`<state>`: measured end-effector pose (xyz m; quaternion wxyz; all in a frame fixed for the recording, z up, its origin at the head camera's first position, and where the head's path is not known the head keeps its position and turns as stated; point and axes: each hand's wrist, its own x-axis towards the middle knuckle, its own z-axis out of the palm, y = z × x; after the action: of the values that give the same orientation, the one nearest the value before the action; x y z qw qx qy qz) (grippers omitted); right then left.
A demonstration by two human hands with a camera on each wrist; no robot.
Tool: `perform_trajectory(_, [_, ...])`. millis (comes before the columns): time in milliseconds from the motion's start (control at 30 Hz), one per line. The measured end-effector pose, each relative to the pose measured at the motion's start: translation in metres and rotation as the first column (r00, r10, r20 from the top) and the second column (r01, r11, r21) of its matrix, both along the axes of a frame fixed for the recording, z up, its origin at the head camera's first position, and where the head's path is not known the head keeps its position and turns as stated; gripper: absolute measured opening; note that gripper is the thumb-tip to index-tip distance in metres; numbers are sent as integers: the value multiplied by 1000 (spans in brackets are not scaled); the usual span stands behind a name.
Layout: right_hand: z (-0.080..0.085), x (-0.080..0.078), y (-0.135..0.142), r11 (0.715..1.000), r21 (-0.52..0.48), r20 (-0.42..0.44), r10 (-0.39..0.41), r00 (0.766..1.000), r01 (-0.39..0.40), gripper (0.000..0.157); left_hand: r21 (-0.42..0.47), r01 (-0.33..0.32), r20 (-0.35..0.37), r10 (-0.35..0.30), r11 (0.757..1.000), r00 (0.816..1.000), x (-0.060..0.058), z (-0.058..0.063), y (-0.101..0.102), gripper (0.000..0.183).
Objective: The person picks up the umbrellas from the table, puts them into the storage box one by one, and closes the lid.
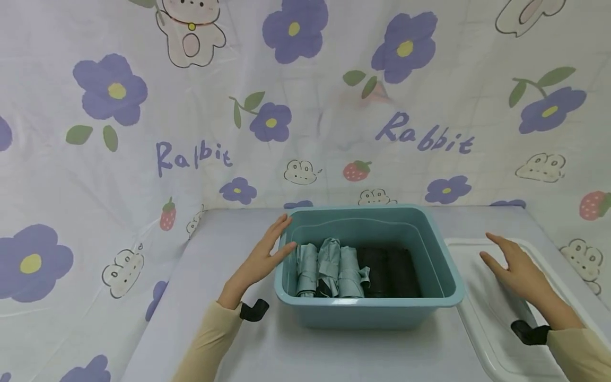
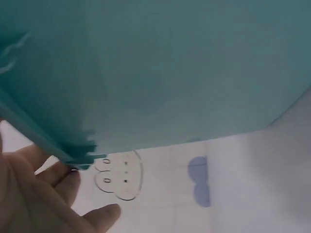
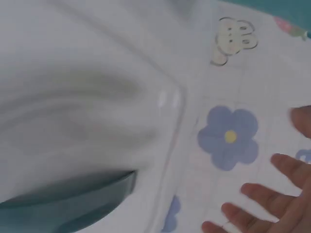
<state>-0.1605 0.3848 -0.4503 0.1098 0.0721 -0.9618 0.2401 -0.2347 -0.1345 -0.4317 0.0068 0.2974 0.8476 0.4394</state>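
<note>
A teal plastic bin (image 1: pixel 363 317) sits on the table. Inside, on the left, lie three pale blue fabric rolls (image 1: pixel 350 273) that look like folded umbrellas; dark black bundles (image 1: pixel 389 271) fill the middle and right. My left hand (image 1: pixel 260 260) is at the bin's left rim, fingers extended and thumb reaching over the edge. In the left wrist view its fingertips are right at the bin's rim (image 2: pixel 34 131). To the right, my right hand (image 1: pixel 520 273) hovers over a white lid (image 1: pixel 482 323), fingers spread and holding nothing. A dark teal piece (image 3: pixel 73 206) lies on the lid, partly hidden under that hand.
A pale table surface (image 1: pixel 258 350) runs around the bin. Behind it hangs a white cloth (image 1: pixel 324 154) printed with purple flowers, rabbits and strawberries, which also covers the left and right sides. The lid lies close beside the bin's right side.
</note>
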Motion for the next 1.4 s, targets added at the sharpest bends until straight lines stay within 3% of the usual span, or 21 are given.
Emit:
perform_trajectory(167, [-26, 16, 25, 982, 178, 130, -89, 988, 65, 65, 141, -33, 65, 24, 990, 998, 13, 4, 7, 58])
perform_trajectory(300, [-36, 24, 35, 964, 246, 291, -170, 942, 98, 79, 240, -44, 156, 6, 970, 988, 19, -1, 9, 56])
perform_trajectory(400, [-40, 26, 38, 958, 262, 345, -206, 916, 117, 84, 301, -42, 194, -18, 953, 981, 23, -2, 11, 53])
perform_trajectory(500, [-46, 27, 39, 954, 269, 344, -224, 912, 133, 78, 333, -47, 187, -17, 942, 982, 25, -5, 12, 52])
perform_trajectory(667, [-49, 27, 39, 953, 274, 298, -215, 930, 133, 62, 360, -49, 183, -19, 932, 983, 26, -7, 14, 52])
perform_trajectory(900, [-29, 20, 40, 956, 246, 242, -222, 945, 161, 55, 375, -44, 186, -29, 926, 982, 25, -8, 15, 52])
perform_trajectory(1167, [16, 6, 41, 973, 186, 104, -156, 982, 135, 53, 372, -62, 199, -15, 926, 980, 23, -12, 15, 52])
perform_trajectory(1400, [47, 2, 37, 975, 183, 53, -134, 990, 122, 51, 381, -57, 202, -22, 923, 979, 23, -13, 15, 52])
